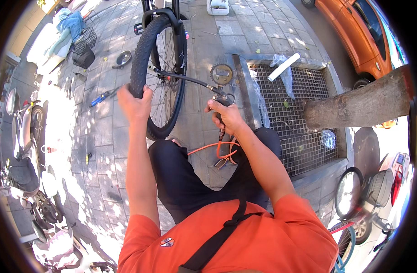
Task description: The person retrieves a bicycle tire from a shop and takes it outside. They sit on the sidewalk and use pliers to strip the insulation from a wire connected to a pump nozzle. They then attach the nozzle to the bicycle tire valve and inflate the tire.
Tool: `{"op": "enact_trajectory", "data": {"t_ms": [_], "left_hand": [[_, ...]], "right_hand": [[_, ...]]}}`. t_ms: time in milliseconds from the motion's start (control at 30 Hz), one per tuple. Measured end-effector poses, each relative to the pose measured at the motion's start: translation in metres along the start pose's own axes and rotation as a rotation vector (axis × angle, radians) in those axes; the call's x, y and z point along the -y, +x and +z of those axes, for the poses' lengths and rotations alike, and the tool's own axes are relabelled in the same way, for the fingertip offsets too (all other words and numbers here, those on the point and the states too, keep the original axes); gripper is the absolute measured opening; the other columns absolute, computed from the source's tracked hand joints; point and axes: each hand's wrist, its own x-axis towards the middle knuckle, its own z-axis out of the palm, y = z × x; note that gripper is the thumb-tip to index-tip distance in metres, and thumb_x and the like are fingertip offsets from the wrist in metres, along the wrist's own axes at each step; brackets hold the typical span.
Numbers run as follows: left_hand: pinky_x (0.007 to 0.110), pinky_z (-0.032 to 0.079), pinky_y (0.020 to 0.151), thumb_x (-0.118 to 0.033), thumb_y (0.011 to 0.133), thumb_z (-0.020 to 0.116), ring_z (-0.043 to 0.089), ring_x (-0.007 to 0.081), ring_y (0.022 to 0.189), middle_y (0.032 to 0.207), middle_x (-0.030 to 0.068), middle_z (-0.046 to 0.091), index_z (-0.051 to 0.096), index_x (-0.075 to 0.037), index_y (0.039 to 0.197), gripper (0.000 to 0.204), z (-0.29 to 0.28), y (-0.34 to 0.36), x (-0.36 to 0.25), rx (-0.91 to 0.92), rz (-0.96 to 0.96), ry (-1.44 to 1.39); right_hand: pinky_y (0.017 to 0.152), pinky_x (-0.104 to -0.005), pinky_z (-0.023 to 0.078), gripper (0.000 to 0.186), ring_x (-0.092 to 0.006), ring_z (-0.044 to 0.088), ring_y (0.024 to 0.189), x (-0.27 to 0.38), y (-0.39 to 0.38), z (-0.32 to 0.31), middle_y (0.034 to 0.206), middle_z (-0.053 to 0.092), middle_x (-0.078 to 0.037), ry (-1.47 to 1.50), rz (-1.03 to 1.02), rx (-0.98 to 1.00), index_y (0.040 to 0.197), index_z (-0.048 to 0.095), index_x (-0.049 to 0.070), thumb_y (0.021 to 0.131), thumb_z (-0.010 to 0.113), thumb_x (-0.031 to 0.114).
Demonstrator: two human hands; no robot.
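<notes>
A bicycle wheel with a knobby black tyre (141,59) stands upright in its black fork (177,41) in front of me. My left hand (135,103) is closed around the near left side of the tyre. In my right hand (227,116) is a tyre inflator gun (223,97), gripped by its handle. From the gun a short black hose (183,78) runs left to the wheel; its end lies by the rim among the spokes, and I cannot tell whether it sits on the valve. An orange air hose (204,146) hangs below the gun and loops between my knees.
A toothed metal disc (222,74) lies right of the wheel, near a metal grate (304,152) around a tree trunk (358,102). On the left paving are a blue-handled tool (99,99), a screwdriver (88,158) and a small bowl (123,58). Motorbikes (24,175) stand far left.
</notes>
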Motion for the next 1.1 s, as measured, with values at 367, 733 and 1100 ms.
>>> {"op": "enact_trajectory", "data": {"t_ms": [367, 733, 1100], "left_hand": [[0.044, 0.050, 0.094, -0.041, 0.081, 0.080, 0.062, 0.0361, 0.106, 0.116, 0.0233, 0.060, 0.057, 0.010, 0.125, 0.071, 0.000, -0.001, -0.006, 0.070, -0.107, -0.074], [0.045, 0.051, 0.093, -0.040, 0.082, 0.079, 0.064, 0.0366, 0.103, 0.114, 0.0245, 0.062, 0.059, 0.009, 0.122, 0.067, -0.001, -0.004, -0.007, 0.045, -0.110, -0.051], [0.051, 0.048, 0.096, -0.035, 0.080, 0.080, 0.062, 0.0429, 0.105, 0.112, 0.0253, 0.064, 0.059, 0.008, 0.125, 0.065, -0.005, 0.002, -0.003, -0.101, 0.097, 0.163]], "right_hand": [[0.036, -0.0255, 0.030, 0.037, -0.0097, 0.052, 0.048, -0.002, 0.002, -0.005, 0.089, 0.072, -0.011, 0.061, 0.058, 0.056, 0.099, 0.067, 0.002, 0.090, 0.083, 0.034], [0.036, -0.0254, 0.032, 0.035, -0.0106, 0.052, 0.047, -0.002, 0.001, -0.005, 0.089, 0.072, -0.011, 0.075, 0.036, 0.067, 0.097, 0.067, 0.001, 0.092, 0.080, 0.034], [0.037, -0.0255, 0.033, 0.034, -0.0103, 0.054, 0.050, -0.002, 0.003, -0.004, 0.089, 0.071, -0.011, 0.038, 0.076, 0.073, 0.103, 0.067, 0.004, 0.092, 0.080, 0.033]]}}
